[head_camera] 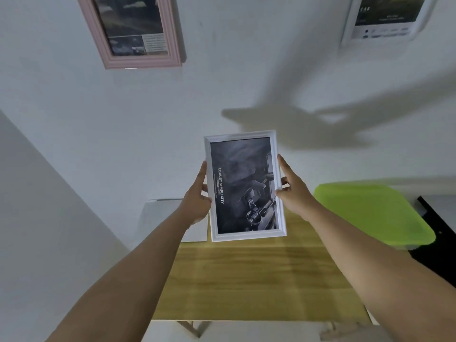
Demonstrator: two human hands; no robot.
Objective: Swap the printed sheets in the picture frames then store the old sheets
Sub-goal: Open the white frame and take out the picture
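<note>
I hold a white picture frame (280,193) in the air in front of the wall, above the far end of a wooden table (246,280). Its dark printed sheet (243,186) shows a car interior with sideways text. My left hand (197,201) grips the frame's left edge, and my right hand (293,191) grips its right edge. A pink frame (172,33) with a dark print hangs on the wall at the upper left. Another white frame (350,28) hangs at the upper right, partly cut off.
A bin with a lime-green lid (370,213) stands at the table's right. A white box (160,218) sits at the table's far left, behind my left hand. A black object (434,243) lies at the right edge. My arms' shadows fall on the wall.
</note>
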